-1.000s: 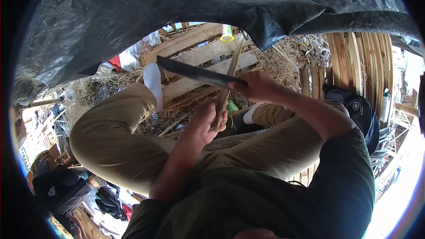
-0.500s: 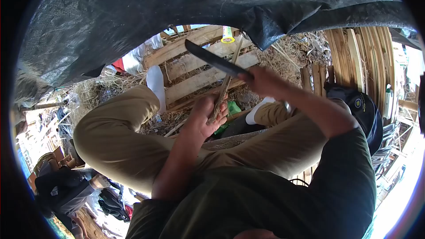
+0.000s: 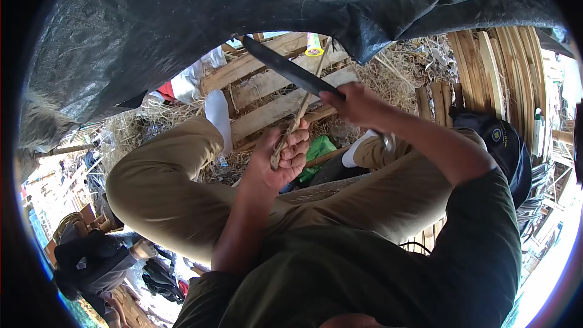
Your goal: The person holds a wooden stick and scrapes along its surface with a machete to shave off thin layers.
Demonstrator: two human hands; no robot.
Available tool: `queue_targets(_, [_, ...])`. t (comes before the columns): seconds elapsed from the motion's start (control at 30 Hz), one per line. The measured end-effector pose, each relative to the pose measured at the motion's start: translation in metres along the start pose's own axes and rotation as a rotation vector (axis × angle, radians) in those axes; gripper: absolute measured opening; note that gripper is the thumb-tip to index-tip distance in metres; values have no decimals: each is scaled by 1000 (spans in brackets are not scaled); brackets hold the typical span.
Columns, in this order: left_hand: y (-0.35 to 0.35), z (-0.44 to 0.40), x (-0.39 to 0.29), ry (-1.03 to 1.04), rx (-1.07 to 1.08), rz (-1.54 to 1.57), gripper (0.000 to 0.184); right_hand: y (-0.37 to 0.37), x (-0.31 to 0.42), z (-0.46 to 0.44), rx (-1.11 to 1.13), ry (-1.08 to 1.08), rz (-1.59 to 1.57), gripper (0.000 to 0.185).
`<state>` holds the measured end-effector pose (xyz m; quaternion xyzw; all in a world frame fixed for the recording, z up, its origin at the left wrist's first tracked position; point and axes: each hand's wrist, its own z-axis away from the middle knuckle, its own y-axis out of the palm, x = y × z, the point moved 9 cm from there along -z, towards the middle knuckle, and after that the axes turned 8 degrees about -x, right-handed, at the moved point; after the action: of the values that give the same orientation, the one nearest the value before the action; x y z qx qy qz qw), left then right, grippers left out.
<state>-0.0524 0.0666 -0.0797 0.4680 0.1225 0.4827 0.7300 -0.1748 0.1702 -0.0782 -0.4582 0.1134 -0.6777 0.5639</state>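
Between my bent legs, my left hand [image 3: 284, 155] is closed around the lower end of a thin wooden stick [image 3: 302, 109], which points up and slightly right. My right hand [image 3: 355, 104] grips the handle of a long dark machete [image 3: 285, 68]. Its blade slants up to the left and crosses the stick above my left hand. Whether the blade touches the stick cannot be made out.
Wooden slats [image 3: 261, 115] lie on straw ahead. A black tarp [image 3: 200, 0] hangs across the top. Upright boards [image 3: 516, 73] and a dark cap [image 3: 507, 146] are at the right. Green plastic [image 3: 320, 150] lies near my foot. Another person [image 3: 97, 261] is at lower left.
The machete has swung up, its tip now higher, after first sliding right. My left hand has turned and shifted slightly left with the stick, which looks thinner from this angle.
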Motion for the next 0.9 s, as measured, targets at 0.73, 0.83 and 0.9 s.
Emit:
queue_targets(0.73, [-5,-2,2,-17,-112,-40,21,-21,-5,-21,-72,-185,-19,38])
queue_targets(0.83, [-2,-2,2,-17,-106,-39,22,-13,-5,-16,-110,-255,-43,33])
queue_targets(0.9, [0,-1,1,-15,-79,-40,21,1,8,-3,-73,-299,-64,35])
